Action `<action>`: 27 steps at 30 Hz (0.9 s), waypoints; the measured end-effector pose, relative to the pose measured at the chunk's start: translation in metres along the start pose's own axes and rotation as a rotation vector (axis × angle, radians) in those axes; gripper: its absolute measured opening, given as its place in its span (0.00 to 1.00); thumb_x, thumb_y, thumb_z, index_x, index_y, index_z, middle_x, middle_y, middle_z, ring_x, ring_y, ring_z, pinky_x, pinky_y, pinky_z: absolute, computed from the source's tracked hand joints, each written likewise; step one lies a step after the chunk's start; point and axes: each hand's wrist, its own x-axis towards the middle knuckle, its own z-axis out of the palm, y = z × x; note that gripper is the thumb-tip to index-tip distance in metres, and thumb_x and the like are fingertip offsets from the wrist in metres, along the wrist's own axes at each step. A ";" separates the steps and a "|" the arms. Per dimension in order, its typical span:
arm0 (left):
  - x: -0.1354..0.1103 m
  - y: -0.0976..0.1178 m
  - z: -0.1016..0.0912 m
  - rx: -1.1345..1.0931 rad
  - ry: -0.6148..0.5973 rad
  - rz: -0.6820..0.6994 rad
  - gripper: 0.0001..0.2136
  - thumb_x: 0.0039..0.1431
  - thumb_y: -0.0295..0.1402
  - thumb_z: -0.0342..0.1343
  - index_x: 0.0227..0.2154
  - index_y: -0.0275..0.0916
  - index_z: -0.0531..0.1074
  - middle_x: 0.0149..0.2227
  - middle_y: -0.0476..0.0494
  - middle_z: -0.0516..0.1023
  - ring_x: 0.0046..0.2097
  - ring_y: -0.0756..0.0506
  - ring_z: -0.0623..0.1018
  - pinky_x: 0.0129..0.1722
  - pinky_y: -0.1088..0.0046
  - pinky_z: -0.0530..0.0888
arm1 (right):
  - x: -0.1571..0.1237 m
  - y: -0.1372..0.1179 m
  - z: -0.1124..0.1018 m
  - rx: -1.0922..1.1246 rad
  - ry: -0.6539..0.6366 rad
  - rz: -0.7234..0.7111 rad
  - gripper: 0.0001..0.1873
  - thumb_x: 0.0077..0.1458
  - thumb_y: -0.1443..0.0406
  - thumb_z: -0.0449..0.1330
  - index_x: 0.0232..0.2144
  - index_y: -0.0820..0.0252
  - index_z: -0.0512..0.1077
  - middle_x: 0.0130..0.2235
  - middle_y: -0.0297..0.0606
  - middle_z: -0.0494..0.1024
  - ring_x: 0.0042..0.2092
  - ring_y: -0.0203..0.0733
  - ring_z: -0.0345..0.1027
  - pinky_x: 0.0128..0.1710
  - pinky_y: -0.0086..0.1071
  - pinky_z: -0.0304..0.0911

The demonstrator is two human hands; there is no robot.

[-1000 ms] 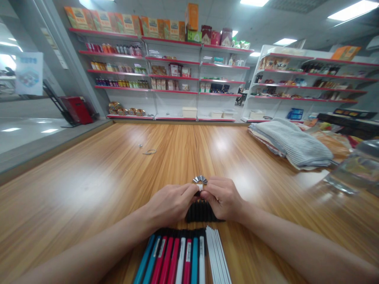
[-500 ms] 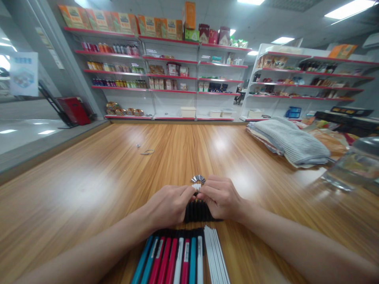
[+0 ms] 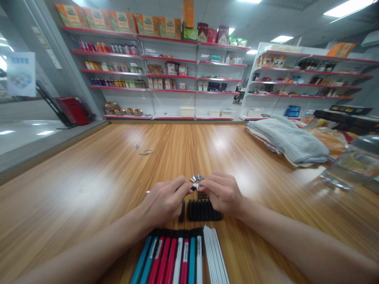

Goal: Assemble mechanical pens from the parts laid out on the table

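My left hand [image 3: 168,199] is closed in a pinch, with a small black piece [image 3: 194,188] at its fingertips. Facing it, my right hand [image 3: 225,193] pinches too; what it holds is too small to make out. Small white pieces [image 3: 196,185] show between the fingertips, in front of an arc of silver metal cones [image 3: 197,178]. Below the hands lies a row of black cylinders [image 3: 204,210], and one separate black cylinder [image 3: 181,213] lies by my left hand. Nearest me are teal, pink and white pen barrels [image 3: 171,258] with black ends, beside thin white rods [image 3: 215,254].
A metal ring [image 3: 146,152] and a tiny silver part [image 3: 137,146] lie on the wooden table [image 3: 89,165]. Folded striped cloth [image 3: 291,140] and a clear jar [image 3: 351,163] stand at the right. Stocked shelves [image 3: 168,77] rise behind the table.
My fingertips have drawn slightly apart and my left hand has shifted left. More of the black row now shows, along with the separate black cylinder beside my left hand.
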 end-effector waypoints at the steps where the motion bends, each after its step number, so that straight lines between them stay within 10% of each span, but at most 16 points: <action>1: -0.001 -0.002 0.001 0.017 -0.003 -0.018 0.08 0.61 0.25 0.45 0.37 0.38 0.68 0.31 0.47 0.70 0.29 0.50 0.70 0.26 0.76 0.68 | -0.001 0.002 0.000 0.006 0.008 0.019 0.06 0.57 0.72 0.55 0.33 0.61 0.72 0.28 0.37 0.73 0.29 0.37 0.60 0.30 0.33 0.55; 12: -0.003 -0.016 0.000 -0.137 -0.254 -0.152 0.12 0.61 0.30 0.42 0.23 0.38 0.63 0.18 0.50 0.66 0.22 0.49 0.68 0.25 0.73 0.60 | 0.001 0.012 0.001 0.013 0.027 0.337 0.08 0.60 0.67 0.54 0.31 0.62 0.73 0.29 0.37 0.71 0.32 0.37 0.62 0.32 0.31 0.56; 27: -0.009 -0.029 0.003 -0.580 -0.448 0.114 0.13 0.61 0.32 0.40 0.27 0.37 0.68 0.22 0.47 0.72 0.25 0.49 0.71 0.26 0.73 0.64 | -0.006 0.025 0.011 -0.012 -0.039 0.586 0.09 0.58 0.65 0.57 0.36 0.57 0.78 0.31 0.37 0.70 0.33 0.37 0.66 0.35 0.31 0.61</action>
